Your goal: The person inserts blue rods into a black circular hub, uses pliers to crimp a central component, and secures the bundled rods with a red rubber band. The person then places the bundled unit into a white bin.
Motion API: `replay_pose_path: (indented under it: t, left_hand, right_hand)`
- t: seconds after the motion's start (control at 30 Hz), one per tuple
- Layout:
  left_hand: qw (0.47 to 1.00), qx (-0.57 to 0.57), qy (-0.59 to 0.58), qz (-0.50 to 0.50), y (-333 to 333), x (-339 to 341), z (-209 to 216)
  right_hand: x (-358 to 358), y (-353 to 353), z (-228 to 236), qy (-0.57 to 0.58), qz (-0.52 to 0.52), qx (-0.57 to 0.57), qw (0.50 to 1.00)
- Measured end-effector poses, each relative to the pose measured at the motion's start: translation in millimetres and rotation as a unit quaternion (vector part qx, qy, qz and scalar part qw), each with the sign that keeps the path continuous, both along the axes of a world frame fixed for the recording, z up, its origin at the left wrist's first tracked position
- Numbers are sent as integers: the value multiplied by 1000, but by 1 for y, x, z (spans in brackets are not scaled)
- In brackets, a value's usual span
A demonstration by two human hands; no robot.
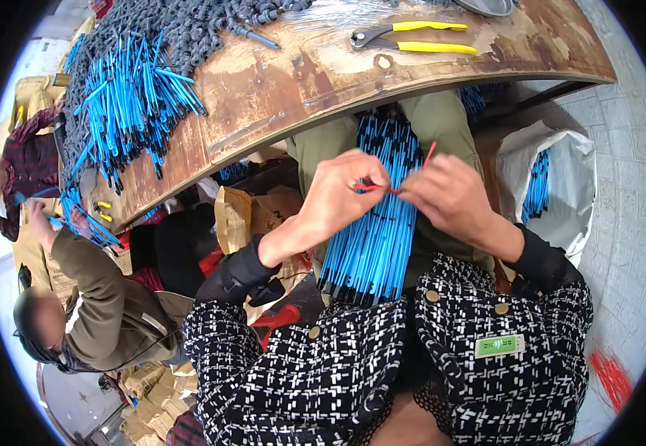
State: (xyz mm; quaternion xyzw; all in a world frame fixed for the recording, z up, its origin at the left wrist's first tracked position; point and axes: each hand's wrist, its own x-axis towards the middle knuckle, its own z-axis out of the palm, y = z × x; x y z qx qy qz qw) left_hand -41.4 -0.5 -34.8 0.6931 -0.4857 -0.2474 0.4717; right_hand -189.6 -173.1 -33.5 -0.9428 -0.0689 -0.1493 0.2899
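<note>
A large bundle of thin blue rods with black ends (pixel 371 249) lies lengthwise across my lap. Above its middle, a thin red tie (pixel 393 191) stretches between my hands. My left hand (pixel 340 192) is closed in a pinch on one part of it, thumb against fingers. On the other side, my right hand (pixel 451 195), slightly blurred, also pinches the tie, and a loose red end sticks up past its fingers. Whether the tie goes around the whole bundle is hidden.
The wooden table (pixel 263 97) carries yellow-handled pliers (pixel 412 39), a heap of blue rods (pixel 129 100) and dark grey parts (pixel 189 26). To the right stands a white sack (pixel 585 160) with more rods; red ties (pixel 611 377) lie on the floor. A co-worker (pixel 107 305) sits at left.
</note>
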Motion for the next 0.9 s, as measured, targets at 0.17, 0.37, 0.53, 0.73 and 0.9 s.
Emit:
replay_pose_path:
  t: [0.17, 0.37, 0.53, 0.73, 0.9]
  left_hand:
    - [954, -85, -278, -69, -16, -4, -13]
    - [968, -90, -233, 15, -16, -1, -9]
    - [964, -34, -262, 15, -7, 3, -6]
    - [992, 77, 78, 55, 3, 4, -18]
    - [975, 158, 135, 75, 8, 5, -6]
  right_hand:
    - [17, -1, -22, 29, -81, 149, 985]
    - [18, -1, -25, 162, -78, 354, 918]
    - [22, -2, -18, 74, -53, 255, 963]
    - [14, -6, -20, -7, -12, 111, 994]
    - [-1, -9, -21, -53, 42, -103, 992]
